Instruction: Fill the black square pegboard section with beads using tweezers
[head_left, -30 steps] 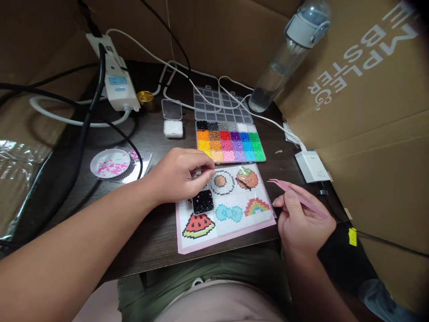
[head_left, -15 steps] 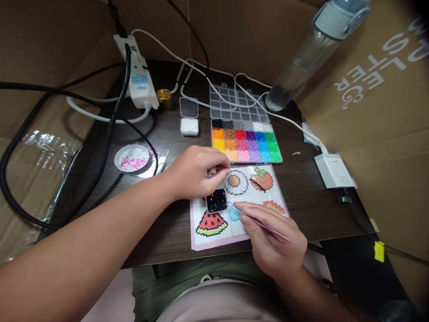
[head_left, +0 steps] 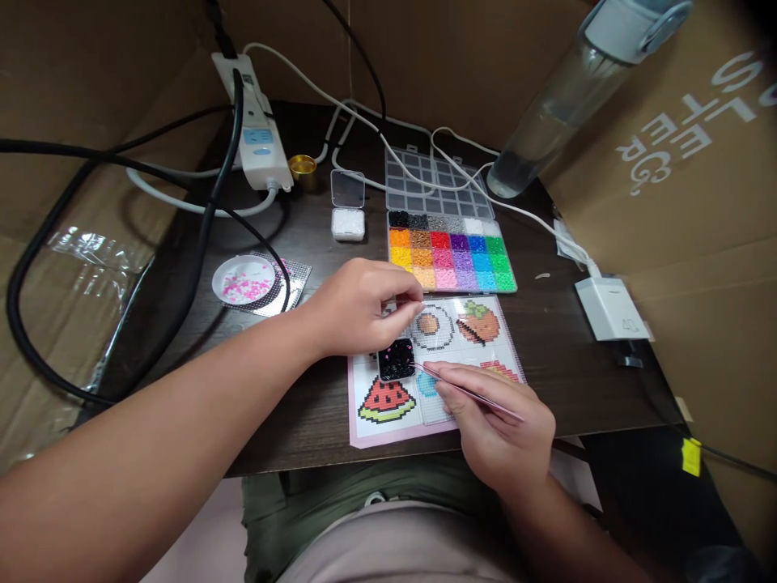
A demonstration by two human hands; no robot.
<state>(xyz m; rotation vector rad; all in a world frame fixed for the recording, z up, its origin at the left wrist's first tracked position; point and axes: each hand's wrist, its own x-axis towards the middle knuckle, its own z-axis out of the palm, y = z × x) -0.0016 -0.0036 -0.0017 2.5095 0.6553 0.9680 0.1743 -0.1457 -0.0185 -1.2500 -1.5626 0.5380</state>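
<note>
- Left hand (head_left: 376, 308): thumb and finger pinched over sheet, beside box; can't tell if gripping anything. Right hand (head_left: 507, 425): grasping tweezers (head_left: 494, 406), tips pointing left at box's right side.
- Dish (head_left: 239, 263): pink beads (head_left: 248, 288) in it, left, well apart from box.
- Box (head_left: 396, 378): black beads (head_left: 396, 358), few pink ones, between hands. Step looks like picking beads from it; next move calls for tips pinching one bead, box steady.
- Sheet (head_left: 376, 434): under box, near side.
- Case (head_left: 404, 202): open, far side, sorted colours.
</note>
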